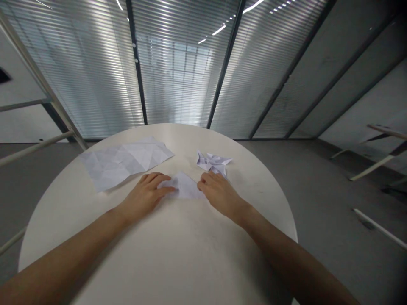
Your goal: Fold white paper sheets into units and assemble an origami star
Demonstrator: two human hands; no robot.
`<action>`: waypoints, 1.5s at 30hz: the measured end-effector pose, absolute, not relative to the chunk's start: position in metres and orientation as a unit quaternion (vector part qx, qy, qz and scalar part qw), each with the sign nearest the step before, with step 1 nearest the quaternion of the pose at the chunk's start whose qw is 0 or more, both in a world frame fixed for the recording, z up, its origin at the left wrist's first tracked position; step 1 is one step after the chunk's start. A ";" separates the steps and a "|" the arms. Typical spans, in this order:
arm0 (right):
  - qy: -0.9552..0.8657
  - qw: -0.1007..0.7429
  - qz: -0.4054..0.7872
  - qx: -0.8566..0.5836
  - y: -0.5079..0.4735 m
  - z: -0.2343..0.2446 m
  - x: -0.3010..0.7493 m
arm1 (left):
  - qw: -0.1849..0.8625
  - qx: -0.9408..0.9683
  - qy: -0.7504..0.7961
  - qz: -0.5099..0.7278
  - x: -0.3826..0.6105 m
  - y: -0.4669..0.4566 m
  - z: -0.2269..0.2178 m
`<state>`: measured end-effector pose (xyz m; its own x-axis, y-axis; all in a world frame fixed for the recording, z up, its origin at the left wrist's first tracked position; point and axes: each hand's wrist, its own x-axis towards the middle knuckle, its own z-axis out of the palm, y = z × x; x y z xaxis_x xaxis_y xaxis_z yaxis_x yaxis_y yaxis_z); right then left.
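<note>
A folded sheet of white paper [186,186] lies flat on the round table with a peaked upper edge. My left hand [149,190] rests over its left end, thumb and fingers apart and touching the paper. At the right end, my right hand [218,190] has its fingers curled closed on the paper's edge; the fingertips are partly hidden. Just beyond my right hand sits a pointed white origami piece [213,162], partly covered by that hand.
A large creased paper sheet [127,161] lies on the left of the white round table [178,254]. Glass panels with blinds [178,76] stand behind it. Pale metal bars [38,146] are at the left, and table legs [372,167] show at the right.
</note>
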<state>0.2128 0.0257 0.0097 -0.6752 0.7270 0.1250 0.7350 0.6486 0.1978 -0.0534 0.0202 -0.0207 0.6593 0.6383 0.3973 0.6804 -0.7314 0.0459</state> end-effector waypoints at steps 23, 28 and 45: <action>-0.926 -0.086 -0.114 -0.350 0.004 0.012 0.206 | -0.006 -0.925 -0.357 -0.128 -0.053 0.016 -0.012; -0.924 -0.106 -0.138 -0.340 0.003 0.022 0.202 | -0.020 -0.919 -0.353 -0.177 -0.051 0.014 -0.012; -0.830 0.427 -0.173 -0.313 0.004 0.025 0.204 | 0.040 -0.882 -0.385 -0.269 -0.041 -0.002 -0.007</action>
<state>0.2041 0.0036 0.0250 -0.4393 0.3711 0.8181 0.6671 0.7447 0.0204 -0.0408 -0.0019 -0.0070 0.5592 0.6570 0.5056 0.6996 -0.7012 0.1374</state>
